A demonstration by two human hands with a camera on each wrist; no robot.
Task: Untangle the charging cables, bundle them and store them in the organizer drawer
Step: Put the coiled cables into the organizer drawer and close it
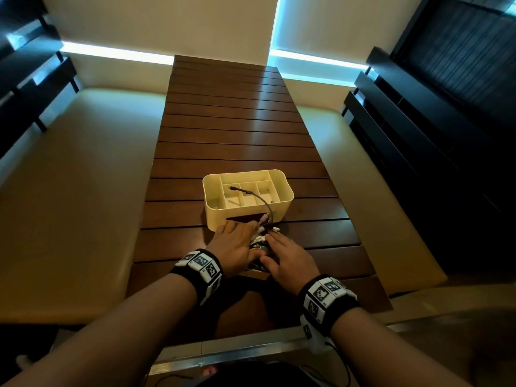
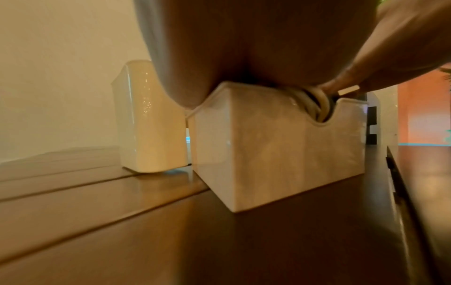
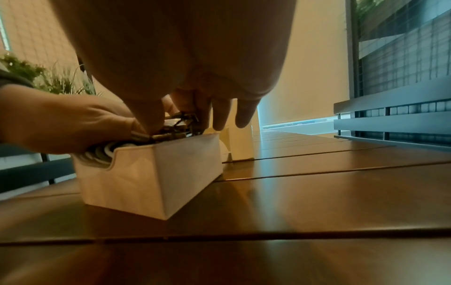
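Note:
A cream organizer [image 1: 220,216] with open top compartments stands on the wooden slat table [image 1: 237,129]. Its drawer [image 3: 136,173] is pulled out toward me and holds coiled white and dark charging cables [image 1: 261,233]. My left hand [image 1: 240,233] lies flat on the left side of the bundle, and my right hand [image 1: 275,244] rests on the right side, fingers down on the plugs [image 3: 175,127]. White coils [image 2: 314,104] show through the drawer's front notch. One dark cable [image 1: 261,198] arcs up out of the drawer and ends in a top compartment.
Pale cushioned benches [image 1: 83,191] flank the narrow table on both sides. Dark slatted furniture [image 1: 432,135] stands to the right and more at the far left. Green plants [image 3: 48,77] show behind the left hand. The table's near edge meets a metal rail [image 1: 237,356].

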